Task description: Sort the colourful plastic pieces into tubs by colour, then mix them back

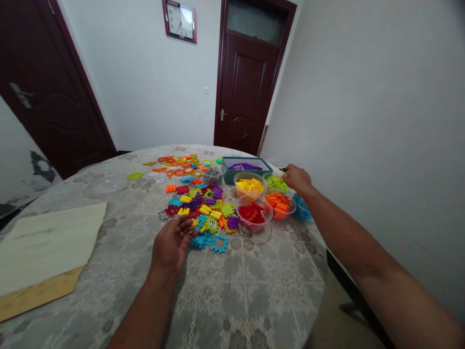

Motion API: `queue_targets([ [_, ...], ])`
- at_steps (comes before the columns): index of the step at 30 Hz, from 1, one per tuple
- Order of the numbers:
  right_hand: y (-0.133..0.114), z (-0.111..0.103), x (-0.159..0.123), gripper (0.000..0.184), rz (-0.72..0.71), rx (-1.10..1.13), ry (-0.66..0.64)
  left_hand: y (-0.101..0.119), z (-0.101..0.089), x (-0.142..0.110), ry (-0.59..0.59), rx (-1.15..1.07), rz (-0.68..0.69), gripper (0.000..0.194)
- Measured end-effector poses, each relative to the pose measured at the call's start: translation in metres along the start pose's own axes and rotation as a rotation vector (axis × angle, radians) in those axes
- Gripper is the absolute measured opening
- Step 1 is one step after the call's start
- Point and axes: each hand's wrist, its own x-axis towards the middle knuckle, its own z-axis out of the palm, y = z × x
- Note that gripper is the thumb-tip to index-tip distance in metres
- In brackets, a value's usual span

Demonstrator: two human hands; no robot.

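A heap of colourful plastic building pieces [203,203] lies in the middle of a round table covered by a lace cloth [250,291]. My left hand [172,242] rests at the near edge of the heap, fingers loosely curled and apart, holding nothing that shows. My right hand [297,178] reaches far right, over the clear bowl of green pieces [275,182]; its fingers point away and are hidden. Beside it stand bowls of yellow [250,185], orange [279,203], red [253,213] and blue pieces [301,208].
A teal box with purple pieces [246,167] and a bowl of grey pieces [213,173] stand behind the bowls. A pale board [47,242] lies on the table's left over a wooden sheet [39,293]. Dark doors and a wall clock are beyond.
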Motion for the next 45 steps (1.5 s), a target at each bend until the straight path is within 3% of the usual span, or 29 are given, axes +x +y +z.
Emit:
queue_targets([
  [4, 0.013, 0.016, 0.015, 0.04, 0.059, -0.02, -0.079, -0.002, -0.002, 0.005, 0.069, 0.002, 0.025, 0.017],
  [8, 0.016, 0.025, 0.017, 0.037, 0.085, -0.015, -0.112, -0.005, -0.006, 0.009, 0.066, 0.021, 0.028, 0.022],
  [14, 0.004, 0.009, -0.001, 0.037, 0.009, 0.053, 0.022, -0.006, -0.008, 0.011, 0.061, 0.018, 0.059, 0.026],
  [17, -0.014, -0.004, -0.041, 0.038, -0.123, 0.172, 0.128, -0.007, -0.008, 0.011, 0.073, 0.067, 0.12, 0.03],
  [19, -0.033, -0.007, -0.086, 0.034, -0.328, 0.385, 0.204, -0.009, -0.009, 0.011, 0.094, 0.185, 0.202, 0.032],
  [21, -0.054, -0.003, -0.139, 0.03, -0.58, 0.556, 0.128, -0.009, -0.013, 0.012, 0.129, 0.385, 0.317, 0.031],
  [24, -0.085, 0.013, -0.214, 0.031, -0.891, 0.545, -0.094, -0.009, -0.022, 0.017, 0.223, 0.709, 0.507, 0.031],
  [28, -0.12, 0.044, -0.265, 0.059, -0.848, 0.327, -0.095, -0.011, -0.037, 0.028, 0.321, 1.05, 0.709, 0.039],
  [32, -0.132, 0.067, -0.268, 0.053, -0.798, 0.274, -0.108, -0.024, -0.048, 0.039, 0.204, 1.271, 0.85, 0.047],
  [36, -0.128, 0.08, -0.264, 0.045, -0.858, 0.345, -0.084, -0.038, -0.051, 0.039, -0.062, 1.445, 0.927, 0.053],
  [41, -0.125, 0.093, -0.259, 0.046, -0.888, 0.521, -0.117, -0.039, -0.05, 0.029, -0.328, 1.632, 0.892, 0.071],
  [45, -0.126, 0.106, -0.255, 0.05, -0.894, 0.681, -0.151, -0.036, -0.05, 0.021, -0.397, 1.75, 0.796, 0.106],
])
